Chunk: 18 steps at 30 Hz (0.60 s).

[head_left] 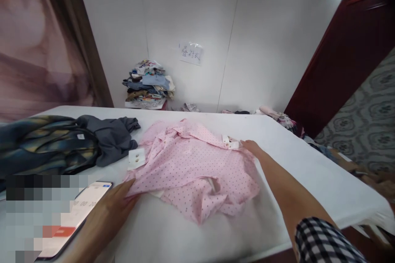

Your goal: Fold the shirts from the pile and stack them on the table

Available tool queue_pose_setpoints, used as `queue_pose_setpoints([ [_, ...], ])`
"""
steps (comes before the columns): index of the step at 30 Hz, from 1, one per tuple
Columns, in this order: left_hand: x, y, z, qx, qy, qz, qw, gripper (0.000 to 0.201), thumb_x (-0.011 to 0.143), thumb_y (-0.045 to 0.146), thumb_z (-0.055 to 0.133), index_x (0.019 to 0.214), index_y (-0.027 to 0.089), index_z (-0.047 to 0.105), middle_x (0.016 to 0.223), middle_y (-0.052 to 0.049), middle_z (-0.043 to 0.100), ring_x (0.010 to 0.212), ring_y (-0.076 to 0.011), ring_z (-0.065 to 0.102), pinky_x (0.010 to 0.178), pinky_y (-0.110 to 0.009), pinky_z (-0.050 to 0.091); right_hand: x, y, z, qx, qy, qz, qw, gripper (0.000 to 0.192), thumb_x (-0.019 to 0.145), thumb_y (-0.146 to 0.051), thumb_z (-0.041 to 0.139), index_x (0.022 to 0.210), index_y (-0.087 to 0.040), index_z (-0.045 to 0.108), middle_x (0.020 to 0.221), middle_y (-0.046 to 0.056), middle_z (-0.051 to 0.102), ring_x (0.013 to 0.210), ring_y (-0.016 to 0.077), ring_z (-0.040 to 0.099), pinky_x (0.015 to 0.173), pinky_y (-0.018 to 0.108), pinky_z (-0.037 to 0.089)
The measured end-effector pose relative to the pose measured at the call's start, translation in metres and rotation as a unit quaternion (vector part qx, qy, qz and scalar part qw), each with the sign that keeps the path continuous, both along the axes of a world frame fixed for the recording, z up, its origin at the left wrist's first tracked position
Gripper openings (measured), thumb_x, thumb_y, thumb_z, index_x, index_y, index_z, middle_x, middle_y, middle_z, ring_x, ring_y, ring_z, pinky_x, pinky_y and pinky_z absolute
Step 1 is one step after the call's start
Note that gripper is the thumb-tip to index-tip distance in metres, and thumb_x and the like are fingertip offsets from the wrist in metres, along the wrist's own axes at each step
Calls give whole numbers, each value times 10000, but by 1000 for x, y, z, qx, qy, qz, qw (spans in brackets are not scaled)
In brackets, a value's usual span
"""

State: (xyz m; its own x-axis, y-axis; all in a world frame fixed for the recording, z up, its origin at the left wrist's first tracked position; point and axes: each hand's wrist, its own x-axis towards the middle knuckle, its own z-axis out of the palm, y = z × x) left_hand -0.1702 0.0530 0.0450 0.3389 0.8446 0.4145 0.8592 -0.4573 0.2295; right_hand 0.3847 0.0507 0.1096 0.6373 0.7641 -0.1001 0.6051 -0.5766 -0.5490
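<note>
A pink polka-dot shirt (pixel 191 160) lies rumpled mid-tabletop (pixel 308 189), its white cuffs (pixel 136 158) showing at either side. The left hand (pixel 125 193) pinches its near-left edge; the right hand (pixel 249 147) touches it beside the other cuff, though whether it grips cannot be told. Left of the shirt lie a phone (pixel 88 205), a gray garment (pixel 112 139) and a plaid garment (pixel 46 146). Beyond, folded clothes (pixel 151 84) stand stacked by the wall (pixel 191 8).
</note>
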Motion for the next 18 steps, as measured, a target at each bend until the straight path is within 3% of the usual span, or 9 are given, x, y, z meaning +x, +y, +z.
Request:
queue_pose_setpoints([
  [4, 0, 2, 4, -32, 25, 39, 998, 474, 823, 332, 434, 1242, 158, 573, 1131, -127, 688, 986, -268, 666, 836, -372, 534, -2, 43, -17, -34, -11, 12, 999, 651, 693, -485, 682, 1220, -108, 612, 1350, 209, 531, 1232, 377, 500, 974, 435, 410],
  [6, 3, 5, 9, -41, 35, 63, 997, 445, 820, 266, 408, 1210, 168, 597, 1129, -122, 686, 965, -263, 670, 782, -366, 543, -4, 56, -20, -20, -12, 25, 999, 556, 627, -424, 737, 1092, -125, 682, 1198, 180, 646, 1125, 344, 582, 894, 364, 451],
  [8, 11, 10, 17, -36, 36, 77, 996, 415, 818, 221, 396, 1166, 188, 621, 1136, -108, 678, 944, -256, 671, 722, -355, 544, 4, 57, -19, 10, -16, 21, 1000, 433, 663, -416, 693, 1002, -148, 711, 1031, 133, 716, 978, 287, 645, 785, 303, 470],
  [10, 22, 15, 29, -15, 37, 67, 997, 414, 812, 181, 390, 1152, 201, 626, 1151, -94, 666, 969, -252, 659, 716, -348, 538, 23, 45, -15, 49, -35, -21, 998, 434, 768, -458, 557, 1044, -152, 694, 1010, 117, 719, 936, 264, 648, 739, 292, 466],
  [13, 44, 23, 46, 16, 37, 23, 999, 441, 777, 127, 396, 1138, 203, 636, 1143, -87, 665, 1034, -249, 630, 813, -356, 520, 61, 15, -9, 84, -73, -115, 987, 536, 839, -464, 409, 1135, -83, 644, 1096, 184, 681, 1027, 310, 611, 778, 347, 465],
  [16, 60, 28, 52, 15, 46, -20, 999, 442, 744, 107, 407, 1097, 192, 660, 1108, -92, 676, 1012, -255, 632, 866, -378, 502, 80, -14, -13, 90, -86, -147, 981, 536, 794, -445, 485, 1134, -62, 644, 1135, 217, 657, 1094, 342, 580, 848, 389, 465],
  [18, 62, 27, 50, 10, 53, -30, 998, 445, 734, 101, 408, 1087, 191, 663, 1098, -91, 675, 998, -255, 633, 868, -377, 498, 72, -32, -20, 99, -96, -138, 981, 513, 777, -414, 521, 1158, -91, 638, 1244, 193, 609, 1178, 330, 535, 935, 398, 442],
])
